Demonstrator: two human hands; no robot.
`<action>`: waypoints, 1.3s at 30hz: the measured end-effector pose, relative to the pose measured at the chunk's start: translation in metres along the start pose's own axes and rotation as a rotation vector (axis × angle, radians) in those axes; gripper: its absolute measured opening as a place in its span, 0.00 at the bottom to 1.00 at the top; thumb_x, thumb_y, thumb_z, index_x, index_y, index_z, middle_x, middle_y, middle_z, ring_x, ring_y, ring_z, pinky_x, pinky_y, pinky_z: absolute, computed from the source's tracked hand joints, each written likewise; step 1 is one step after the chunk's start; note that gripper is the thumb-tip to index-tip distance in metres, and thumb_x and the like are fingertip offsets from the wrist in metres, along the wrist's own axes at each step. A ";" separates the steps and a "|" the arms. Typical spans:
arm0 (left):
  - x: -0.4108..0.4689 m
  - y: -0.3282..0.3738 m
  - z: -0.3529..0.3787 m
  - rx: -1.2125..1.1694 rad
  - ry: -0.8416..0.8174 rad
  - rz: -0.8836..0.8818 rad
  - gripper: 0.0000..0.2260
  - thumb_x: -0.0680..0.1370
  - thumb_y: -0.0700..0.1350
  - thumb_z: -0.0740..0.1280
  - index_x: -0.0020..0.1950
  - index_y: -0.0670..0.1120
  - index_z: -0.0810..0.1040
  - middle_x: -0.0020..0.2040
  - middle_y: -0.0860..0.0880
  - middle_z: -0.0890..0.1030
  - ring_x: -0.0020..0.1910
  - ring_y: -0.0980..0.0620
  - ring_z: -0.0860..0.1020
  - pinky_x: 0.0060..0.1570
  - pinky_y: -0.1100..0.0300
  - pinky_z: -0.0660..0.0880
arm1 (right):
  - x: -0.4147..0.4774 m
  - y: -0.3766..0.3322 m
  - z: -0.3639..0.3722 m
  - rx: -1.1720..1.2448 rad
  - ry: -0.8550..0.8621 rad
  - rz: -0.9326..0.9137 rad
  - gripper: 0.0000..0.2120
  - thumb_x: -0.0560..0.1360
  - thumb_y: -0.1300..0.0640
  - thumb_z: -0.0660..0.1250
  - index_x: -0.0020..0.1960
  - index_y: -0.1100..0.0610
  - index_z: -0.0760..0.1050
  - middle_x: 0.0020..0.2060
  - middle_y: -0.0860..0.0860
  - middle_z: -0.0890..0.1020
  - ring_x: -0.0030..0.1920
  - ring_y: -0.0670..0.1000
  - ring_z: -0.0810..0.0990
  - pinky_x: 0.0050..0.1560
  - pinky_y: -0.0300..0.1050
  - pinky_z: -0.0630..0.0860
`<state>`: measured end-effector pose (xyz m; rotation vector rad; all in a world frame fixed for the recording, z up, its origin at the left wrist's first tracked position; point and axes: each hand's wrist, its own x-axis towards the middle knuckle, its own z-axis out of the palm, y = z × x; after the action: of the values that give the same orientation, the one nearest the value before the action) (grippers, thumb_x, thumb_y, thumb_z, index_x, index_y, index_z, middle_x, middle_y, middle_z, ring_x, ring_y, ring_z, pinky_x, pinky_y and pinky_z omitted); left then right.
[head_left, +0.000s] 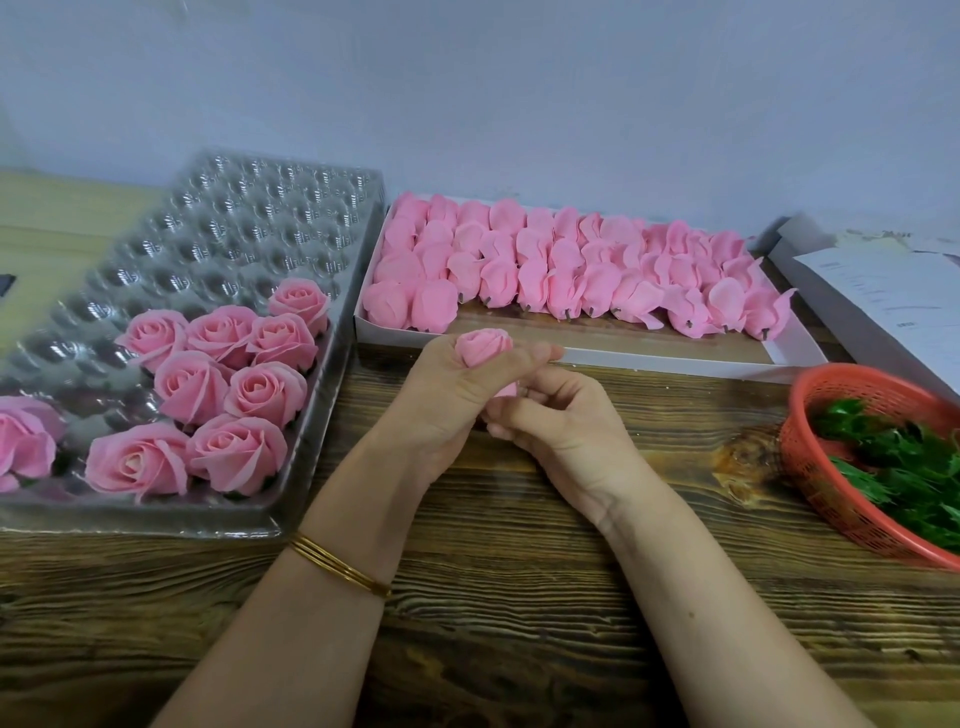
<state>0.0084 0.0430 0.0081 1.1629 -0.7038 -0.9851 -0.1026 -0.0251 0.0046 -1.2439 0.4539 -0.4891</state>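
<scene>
Left hand (447, 395) clenches pink rose bud (483, 347) above its fist, right hand (561, 415) pinches the base just below; squeezing too hard likely crumples the soft petals.

My bare forearms come in from below and meet at the middle. My left hand (452, 400) is raised, with fingers and thumb curled round a rose bud (483, 347). My right hand (561, 421) touches it from just below, fingers curled inward, pinching the bud's base.
</scene>
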 end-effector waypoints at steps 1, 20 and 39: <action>-0.001 0.001 -0.001 0.013 -0.021 0.002 0.12 0.70 0.49 0.77 0.48 0.43 0.86 0.52 0.36 0.84 0.49 0.48 0.83 0.48 0.56 0.79 | 0.000 -0.001 0.000 0.025 -0.014 0.025 0.10 0.73 0.74 0.67 0.41 0.63 0.83 0.35 0.58 0.78 0.40 0.56 0.74 0.42 0.39 0.76; -0.004 0.007 0.003 0.104 -0.020 -0.003 0.15 0.74 0.51 0.71 0.50 0.41 0.85 0.48 0.34 0.84 0.49 0.41 0.81 0.58 0.37 0.75 | -0.001 -0.004 -0.001 0.056 -0.030 0.075 0.12 0.72 0.75 0.67 0.45 0.60 0.83 0.33 0.51 0.83 0.36 0.45 0.82 0.41 0.35 0.79; -0.006 0.000 0.018 0.577 0.045 0.253 0.23 0.76 0.41 0.72 0.37 0.72 0.78 0.40 0.72 0.77 0.46 0.63 0.74 0.44 0.74 0.69 | 0.004 -0.007 -0.005 0.036 0.264 0.087 0.33 0.57 0.46 0.78 0.57 0.61 0.78 0.49 0.57 0.86 0.52 0.53 0.85 0.46 0.45 0.80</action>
<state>-0.0098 0.0413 0.0133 1.5399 -1.1116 -0.5496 -0.1031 -0.0330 0.0094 -1.1242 0.7169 -0.5873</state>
